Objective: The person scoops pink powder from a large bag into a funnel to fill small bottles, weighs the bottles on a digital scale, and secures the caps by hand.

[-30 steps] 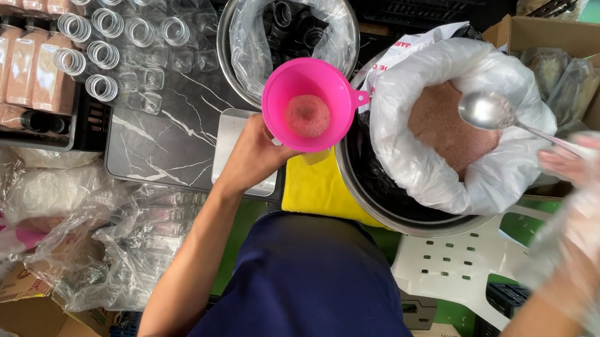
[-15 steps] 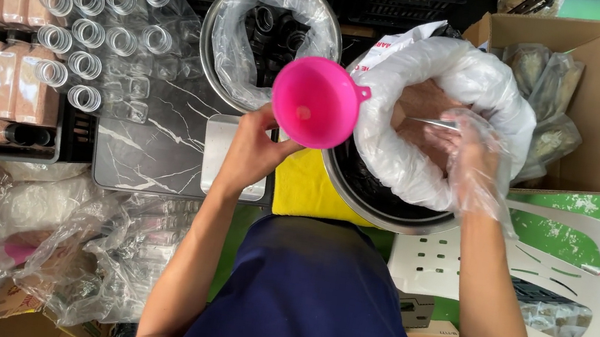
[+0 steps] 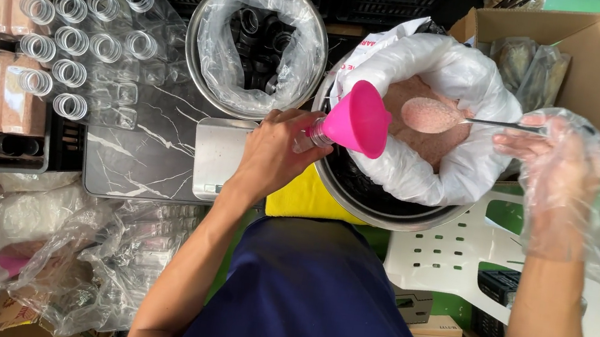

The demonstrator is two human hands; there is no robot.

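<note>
Head view: one funnel, one spoon.

Tilted pink funnel on a small bottle; metal spoon heaped with pink powder

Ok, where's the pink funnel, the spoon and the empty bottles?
pink funnel (image 3: 359,118), head view, outside of its cone.
spoon (image 3: 431,115), head view, its heaped bowl.
empty bottles (image 3: 83,53), head view, an open bottle mouth.

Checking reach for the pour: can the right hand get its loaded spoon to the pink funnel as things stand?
Probably yes. The right hand, in a loose plastic glove, holds the spoon heaped with pink powder just beside the pink funnel, which the left hand tilts toward it. Only open air above the lined bag lies between them.
</note>
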